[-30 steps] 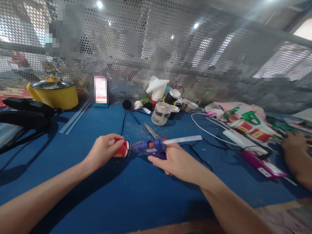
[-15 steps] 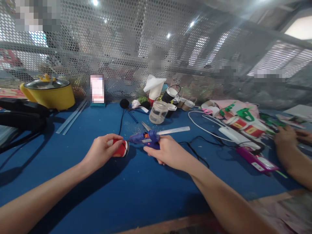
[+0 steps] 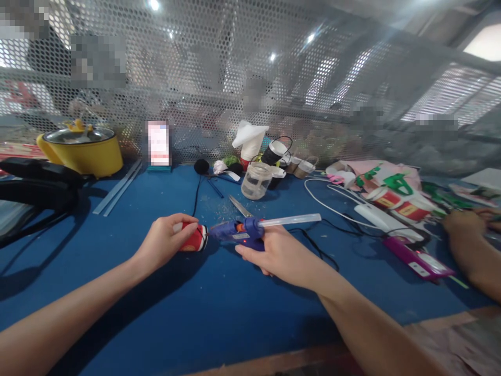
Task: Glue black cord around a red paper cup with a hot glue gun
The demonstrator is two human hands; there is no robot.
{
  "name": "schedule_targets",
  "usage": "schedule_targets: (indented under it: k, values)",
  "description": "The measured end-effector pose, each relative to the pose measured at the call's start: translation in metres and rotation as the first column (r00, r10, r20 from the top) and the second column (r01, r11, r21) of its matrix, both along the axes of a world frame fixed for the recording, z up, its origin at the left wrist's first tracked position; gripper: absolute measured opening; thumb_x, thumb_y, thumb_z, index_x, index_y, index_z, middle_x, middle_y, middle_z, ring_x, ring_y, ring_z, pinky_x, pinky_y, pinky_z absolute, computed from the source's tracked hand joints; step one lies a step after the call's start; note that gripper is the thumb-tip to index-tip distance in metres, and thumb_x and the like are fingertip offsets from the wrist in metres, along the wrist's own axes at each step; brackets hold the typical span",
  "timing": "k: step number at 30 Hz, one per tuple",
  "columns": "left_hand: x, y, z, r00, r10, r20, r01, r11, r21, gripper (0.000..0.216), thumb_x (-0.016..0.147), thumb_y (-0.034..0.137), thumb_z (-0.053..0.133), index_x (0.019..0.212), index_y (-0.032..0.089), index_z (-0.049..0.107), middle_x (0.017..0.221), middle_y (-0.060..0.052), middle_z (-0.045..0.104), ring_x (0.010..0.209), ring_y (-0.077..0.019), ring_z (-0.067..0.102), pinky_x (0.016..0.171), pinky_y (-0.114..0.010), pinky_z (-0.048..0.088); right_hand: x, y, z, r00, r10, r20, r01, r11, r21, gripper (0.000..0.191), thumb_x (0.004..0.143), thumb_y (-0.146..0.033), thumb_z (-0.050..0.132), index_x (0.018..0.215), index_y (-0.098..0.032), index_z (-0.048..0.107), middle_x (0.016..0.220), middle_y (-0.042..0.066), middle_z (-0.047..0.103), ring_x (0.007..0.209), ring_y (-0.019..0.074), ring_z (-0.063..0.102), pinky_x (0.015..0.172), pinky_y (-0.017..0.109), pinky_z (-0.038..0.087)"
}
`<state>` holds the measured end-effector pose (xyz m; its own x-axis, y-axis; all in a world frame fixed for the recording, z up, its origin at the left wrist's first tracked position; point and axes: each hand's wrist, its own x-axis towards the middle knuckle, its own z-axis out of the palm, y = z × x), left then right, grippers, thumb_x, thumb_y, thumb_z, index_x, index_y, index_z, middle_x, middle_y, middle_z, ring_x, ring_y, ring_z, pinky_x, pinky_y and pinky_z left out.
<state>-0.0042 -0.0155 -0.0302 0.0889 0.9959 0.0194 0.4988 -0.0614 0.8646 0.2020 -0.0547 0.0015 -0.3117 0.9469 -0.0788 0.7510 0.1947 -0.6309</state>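
Note:
My left hand is closed around a small red paper cup, which lies on its side with its dark-edged end facing right. A black cord runs from a black yarn ball down to the cup, partly hidden by my fingers. In my right hand is a blue hot glue gun, a clear glue stick jutting from its back. Its nozzle points left, close to the cup's end; whether they touch I cannot tell. Scissors lie just behind the glue gun.
Behind stand a clear plastic jar, stacked white cups and a phone on a stand. A yellow pot is at left. Rightward are a purple power strip, cables, red-and-white cups and another person's hand.
My right hand has drawn the glue gun slightly to the right, away from the cup. More of the scissors shows. My left hand keeps its hold on the cup.

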Motion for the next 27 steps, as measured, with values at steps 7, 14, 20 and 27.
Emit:
schedule_targets:
  k: [7,14,20,27]
  values:
    - [-0.001,0.000,0.001,1.000,-0.002,0.010,0.002,1.000,-0.002,0.035,0.064,0.040,0.056,0.081,0.011,0.065,0.058,-0.004,0.064,0.050,-0.0151,0.056,0.045,-0.022,0.041,0.000,-0.001,0.000,1.000,0.015,0.026,-0.014,1.000,-0.016,0.025,0.076,-0.034,0.045,0.062,-0.016,0.055,0.043,-0.002,0.051,0.038,0.0103,0.050,0.041,0.020,0.039]
    - [-0.001,0.001,-0.005,1.000,-0.022,0.000,0.022,0.999,0.026,0.036,0.067,0.042,0.055,0.083,0.012,0.064,0.065,-0.006,0.067,0.055,-0.0167,0.059,0.049,-0.024,0.045,0.000,0.004,0.001,0.998,-0.021,-0.063,0.020,1.000,-0.016,0.024,0.075,-0.033,0.047,0.061,-0.015,0.056,0.039,-0.003,0.049,0.033,0.0091,0.048,0.037,0.019,0.039]
    - [-0.004,-0.002,-0.010,0.991,-0.113,-0.070,0.124,0.976,0.179,0.032,0.074,0.040,0.049,0.086,0.014,0.064,0.073,-0.006,0.069,0.062,-0.0170,0.061,0.055,-0.024,0.046,0.000,0.008,0.002,0.991,-0.086,-0.102,0.084,0.996,-0.028,0.024,0.074,-0.034,0.049,0.059,-0.016,0.054,0.036,-0.003,0.048,0.033,0.0102,0.047,0.036,0.020,0.039]
    - [-0.006,-0.004,-0.008,0.980,-0.119,-0.162,0.166,0.933,0.320,0.028,0.077,0.035,0.046,0.088,0.017,0.064,0.067,-0.002,0.068,0.056,-0.0138,0.059,0.052,-0.021,0.044,-0.001,0.012,0.003,0.970,-0.145,-0.196,0.132,0.988,-0.078,0.018,0.072,-0.031,0.053,0.061,-0.017,0.049,0.036,-0.003,0.047,0.032,0.0099,0.045,0.035,0.021,0.038]
